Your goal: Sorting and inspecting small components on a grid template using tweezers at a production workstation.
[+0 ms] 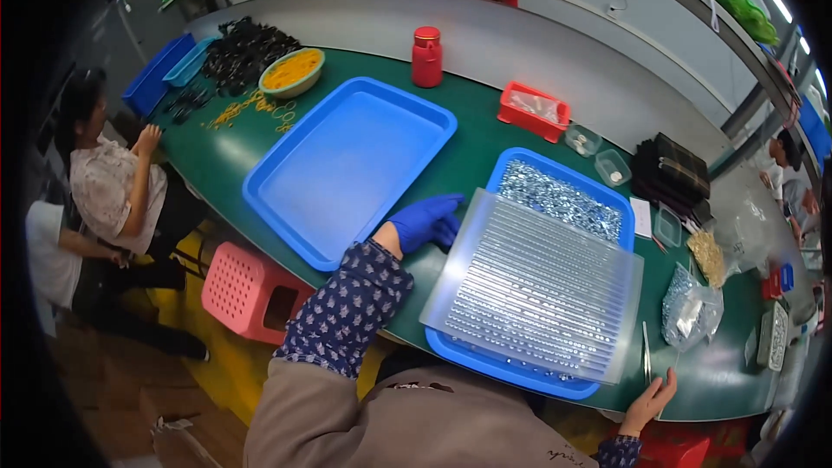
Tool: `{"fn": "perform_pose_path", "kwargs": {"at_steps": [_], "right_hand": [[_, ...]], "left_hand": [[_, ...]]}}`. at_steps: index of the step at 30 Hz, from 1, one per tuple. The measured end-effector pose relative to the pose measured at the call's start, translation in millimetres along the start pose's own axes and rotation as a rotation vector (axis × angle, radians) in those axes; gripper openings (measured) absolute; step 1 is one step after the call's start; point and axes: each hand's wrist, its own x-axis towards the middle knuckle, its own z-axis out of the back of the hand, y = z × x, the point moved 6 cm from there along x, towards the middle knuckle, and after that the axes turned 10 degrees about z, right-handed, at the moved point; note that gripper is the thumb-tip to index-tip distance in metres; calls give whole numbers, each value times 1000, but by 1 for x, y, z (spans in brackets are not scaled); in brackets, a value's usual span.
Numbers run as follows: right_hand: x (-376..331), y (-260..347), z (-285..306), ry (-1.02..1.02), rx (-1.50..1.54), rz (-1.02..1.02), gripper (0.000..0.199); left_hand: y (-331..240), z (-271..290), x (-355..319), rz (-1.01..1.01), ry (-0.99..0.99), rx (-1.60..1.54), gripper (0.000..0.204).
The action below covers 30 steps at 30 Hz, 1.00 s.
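My left hand (pixel 426 222), in a blue glove, is beside the upper left edge of a clear ridged plastic sheet (pixel 542 282). Its fingers are stretched out with nothing seen in them. Rows of small shiny beads lie along the sheet's grooves. The sheet rests across a blue tray (pixel 516 374), covering much of it; a heap of small silvery pieces (pixel 562 199) shows at the tray's far end. At the table's front edge is my bare right hand (pixel 650 400), fingers apart and holding nothing visible. Metal tweezers (pixel 646 354) lie just beyond it.
Left of the sheet lies another blue tray (pixel 351 169). Farther back are a red flask (pixel 426 57), a bowl of yellow pieces (pixel 293 74) and a red basket (pixel 534 111). Plastic bags (pixel 692 312) lie right. A pink stool (pixel 251 290) and seated people are at left.
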Motion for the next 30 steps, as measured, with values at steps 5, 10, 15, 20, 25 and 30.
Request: {"fn": "perform_pose_path", "kwargs": {"at_steps": [5, 10, 15, 20, 25, 30], "right_hand": [[4, -1, -1, 40, -10, -13, 34], [-1, -8, -2, 25, -39, -19, 35], [-7, -35, 2, -39, -164, -72, 35], [19, 3, -6, -78, -110, -13, 31], [1, -20, -6, -138, -24, 59, 30], [4, 6, 10, -208, -109, 166, 32]], "left_hand": [[1, -5, -9, -41, -96, -10, 44], [2, -5, -14, -13, -143, -24, 44], [2, -13, 25, 21, -104, -78, 25], [-8, 11, 11, -17, -198, 32, 35], [16, 13, 41, 29, -138, -32, 38], [-5, 12, 18, -80, -220, 87, 38]]}}
